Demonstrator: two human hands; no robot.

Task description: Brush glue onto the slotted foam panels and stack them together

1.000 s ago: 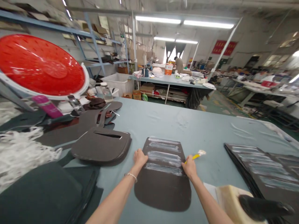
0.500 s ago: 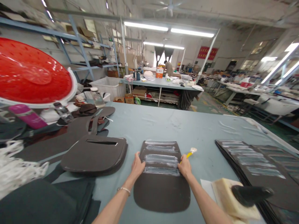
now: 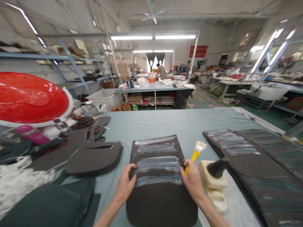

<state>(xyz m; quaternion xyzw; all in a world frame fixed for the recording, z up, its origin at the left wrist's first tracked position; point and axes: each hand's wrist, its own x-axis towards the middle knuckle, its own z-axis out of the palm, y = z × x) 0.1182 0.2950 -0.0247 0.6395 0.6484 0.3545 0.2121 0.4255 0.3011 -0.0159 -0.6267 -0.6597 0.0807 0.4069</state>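
A dark brown leather panel [image 3: 161, 192] with white glue stripes lies on the grey-blue table [image 3: 165, 121] in front of me. My left hand [image 3: 126, 184] grips its left edge, thumb on top of the panel. My right hand [image 3: 192, 179] pinches the panel's right edge while also holding a yellow-handled glue brush [image 3: 196, 153], whose bristles point up and away. A cream glue container with a black spout [image 3: 213, 178] stands just right of my right hand.
A stack of dark slotted pieces [image 3: 94, 157] lies to the left, glue-striped panels [image 3: 236, 148] to the right. A red perforated basin [image 3: 30, 97], bottles and white cord [image 3: 16, 183] crowd the far left. A person works at a distant table [image 3: 153, 88].
The view has shifted left and tilted up. The striped panel now sits closer to me, still held by both hands. The glue container stands closer to my right hand.
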